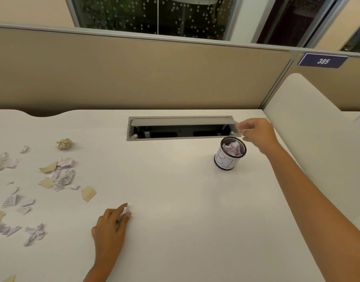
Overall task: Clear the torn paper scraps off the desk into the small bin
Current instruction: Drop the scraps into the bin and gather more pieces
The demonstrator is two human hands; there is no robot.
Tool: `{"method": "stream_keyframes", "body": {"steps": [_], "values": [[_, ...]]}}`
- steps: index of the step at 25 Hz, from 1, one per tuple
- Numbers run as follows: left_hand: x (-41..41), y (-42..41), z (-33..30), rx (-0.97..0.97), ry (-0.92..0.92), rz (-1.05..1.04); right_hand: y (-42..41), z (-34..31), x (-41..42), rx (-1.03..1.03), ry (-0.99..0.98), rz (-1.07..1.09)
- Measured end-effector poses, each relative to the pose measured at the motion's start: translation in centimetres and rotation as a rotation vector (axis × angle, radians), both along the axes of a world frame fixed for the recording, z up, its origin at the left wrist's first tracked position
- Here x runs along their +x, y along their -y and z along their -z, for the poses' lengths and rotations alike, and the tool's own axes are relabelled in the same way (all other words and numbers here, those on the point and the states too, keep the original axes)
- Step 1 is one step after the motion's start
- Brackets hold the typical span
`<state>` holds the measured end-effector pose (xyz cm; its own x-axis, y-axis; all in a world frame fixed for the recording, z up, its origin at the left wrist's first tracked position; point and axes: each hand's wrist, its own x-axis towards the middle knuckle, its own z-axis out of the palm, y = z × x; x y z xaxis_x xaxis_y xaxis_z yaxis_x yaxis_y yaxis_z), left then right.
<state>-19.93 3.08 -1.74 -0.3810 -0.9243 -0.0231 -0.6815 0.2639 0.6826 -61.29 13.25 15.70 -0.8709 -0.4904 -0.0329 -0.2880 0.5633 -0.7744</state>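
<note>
Pretty even warm indoor light from overhead, soft faint shadows on the desk [175,200], dark window [154,15] with speckled reflections, fisheye bending at the edges, and slight motion blur on the right hand [256,135].

- Beige partition panel [134,74] stands behind the white desk [175,200]
- Dark windows [154,15] above (dotted glass)
- Blue plate [323,61] reads 385
- Open cable tray [183,129] set in the desktop
</note>
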Motion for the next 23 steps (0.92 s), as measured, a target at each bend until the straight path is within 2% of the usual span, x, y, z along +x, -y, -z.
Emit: {"method": "stream_keyframes", "body": {"steps": [3,6,9,11,14,18,23], "values": [[-1.5,-0.9,-1.5,0.18,-0.276,0.034,-0.6,1.4,5.2,-0.173,0.178,-0.061],[-3.9,-2.2,-2.9,0.225,-0.367,0.095,-0.8,4.3,12.0,-0.193,0.473,-0.246],[-5.5,-3.2,-3.4,0.244,-0.406,0.156,-0.8,7.5,18.3,-0.096,0.596,-0.411],[-6.2,-3.8,-3.2,0.234,-0.415,0.193,-0.7,9.1,21.3,-0.038,0.541,-0.441],[-6.6,-4.4,-2.9,0.224,-0.419,0.205,-0.4,10.3,23.0,0.002,0.315,-0.445],[-5.7,-3.9,-2.0,0.21,-0.386,0.231,0.2,8.4,19.6,-0.052,0.16,-0.419],[-2.8,-2.5,0.0,-0.206,0.125,0.249,0.2,4.3,8.9,-0.098,-0.247,-0.107]]}}
